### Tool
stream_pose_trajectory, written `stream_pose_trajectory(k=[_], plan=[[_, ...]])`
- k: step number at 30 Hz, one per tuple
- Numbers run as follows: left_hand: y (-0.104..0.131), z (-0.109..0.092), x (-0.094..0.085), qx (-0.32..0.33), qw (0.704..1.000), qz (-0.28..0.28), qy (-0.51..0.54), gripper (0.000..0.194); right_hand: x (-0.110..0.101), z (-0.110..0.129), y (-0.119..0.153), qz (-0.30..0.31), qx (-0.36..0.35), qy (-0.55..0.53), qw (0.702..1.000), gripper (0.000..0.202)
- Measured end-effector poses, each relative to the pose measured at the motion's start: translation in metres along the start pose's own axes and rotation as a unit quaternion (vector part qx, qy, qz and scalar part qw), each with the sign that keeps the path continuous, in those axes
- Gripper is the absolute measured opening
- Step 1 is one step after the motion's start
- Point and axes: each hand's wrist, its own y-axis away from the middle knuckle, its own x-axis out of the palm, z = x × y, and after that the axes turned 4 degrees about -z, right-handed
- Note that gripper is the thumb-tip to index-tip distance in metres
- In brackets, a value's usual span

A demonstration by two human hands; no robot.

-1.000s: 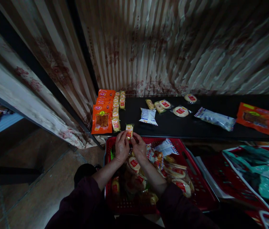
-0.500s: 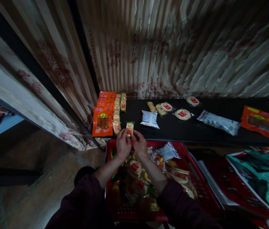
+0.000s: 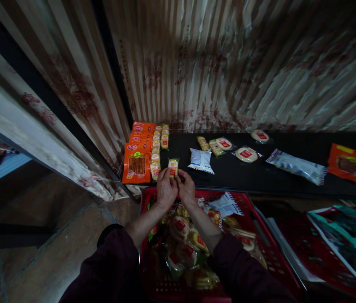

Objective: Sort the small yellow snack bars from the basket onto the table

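Between my hands is a small wrapped pastry with a red and yellow label, at the front of the black shelf. My left hand pinches its near left side. My right hand has its fingers closed at the near right corner; its fingertips partly hide the packet. Just to the left, a row of similar wrapped pastries runs back along the shelf, beside a row of overlapping orange snack bags. A short second row of pastries lies behind.
Right along the shelf lie a white-blue packet, round wrapped pastries, a long silvery packet and another orange bag. Below my forearms stands a red basket of packaged snacks. A striped curtain hangs behind; a dark post rises left.
Both hands and the wrapped pastry have moved slightly farther onto the shelf, toward the curtain. The view has shifted a little.
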Motion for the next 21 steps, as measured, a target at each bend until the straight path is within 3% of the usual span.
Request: stream_pose_trajectory(k=[21], plan=[[-0.03,-0.02,0.005,-0.019,0.998,0.036,-0.038,0.032,0.012,-0.001,-0.029,0.007,-0.024,0.014,1.0,0.031]])
